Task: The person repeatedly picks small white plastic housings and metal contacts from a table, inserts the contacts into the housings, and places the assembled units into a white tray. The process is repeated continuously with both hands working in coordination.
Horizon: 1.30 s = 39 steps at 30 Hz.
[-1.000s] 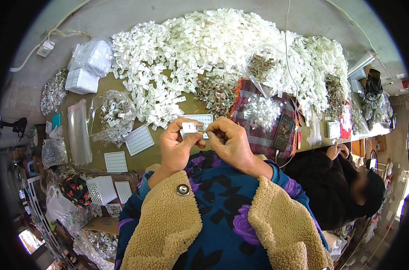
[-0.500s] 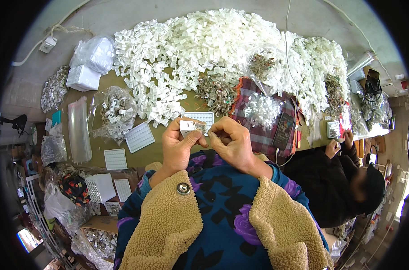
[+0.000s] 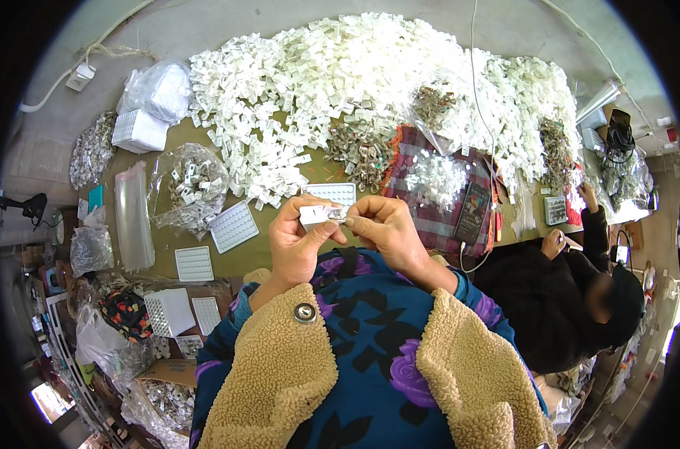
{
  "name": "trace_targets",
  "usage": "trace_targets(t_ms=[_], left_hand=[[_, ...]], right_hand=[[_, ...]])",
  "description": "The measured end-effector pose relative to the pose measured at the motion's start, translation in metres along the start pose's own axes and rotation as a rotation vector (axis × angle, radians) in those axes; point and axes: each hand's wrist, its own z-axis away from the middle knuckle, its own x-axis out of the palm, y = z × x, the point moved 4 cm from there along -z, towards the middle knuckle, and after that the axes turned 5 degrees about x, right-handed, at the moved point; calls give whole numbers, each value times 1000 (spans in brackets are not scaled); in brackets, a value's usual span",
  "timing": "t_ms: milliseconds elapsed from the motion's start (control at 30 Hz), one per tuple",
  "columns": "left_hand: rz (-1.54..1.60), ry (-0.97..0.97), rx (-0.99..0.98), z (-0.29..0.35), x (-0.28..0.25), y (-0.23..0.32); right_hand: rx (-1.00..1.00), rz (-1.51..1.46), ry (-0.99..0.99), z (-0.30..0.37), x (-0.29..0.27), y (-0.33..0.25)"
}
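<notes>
I hold a small white card (image 3: 315,215) up in front of my chest, above the near edge of the surface (image 3: 250,258). My left hand (image 3: 299,243) has it pinched: the thumb lies along the card's lower edge and the other fingers (image 3: 310,202) curl over its top. My right hand (image 3: 388,232) meets it from the other side, thumb and forefinger pressed together on a tiny shiny piece (image 3: 338,215) at the card's right end; I cannot tell whether that piece is fastened to the card or only lying against it. The two hands nearly touch at the fingertips, with the card spanning the space between them.

Just beyond my fingers a white dotted tray (image 3: 331,193) lies flat on the surface, and another white tray (image 3: 234,226) sits to its left. Further back, a broad heap of white cards (image 3: 340,82) covers the surface. To my right a person in black (image 3: 572,292) works at the same surface.
</notes>
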Motion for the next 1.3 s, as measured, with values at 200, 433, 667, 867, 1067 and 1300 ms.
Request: trace_targets(t_ms=[200,433,667,867,1067,1300], left_hand=[[197,58,-180,5,-4,-8],[274,129,-375,11,-21,-21],[-56,149,-493,27,-34,-34],[-58,196,-659,45,-48,-52],[166,374,-735,64,-82,-73],[213,503,-717,86,-120,-88]], right_hand=[[253,-411,-193,-3,2,9],[-625,614,272,-1,-1,-19],[-401,631,94,-9,12,5],[-347,746,54,-15,16,38],[-72,426,125,-57,-17,84],[-264,896,96,-116,-21,137]])
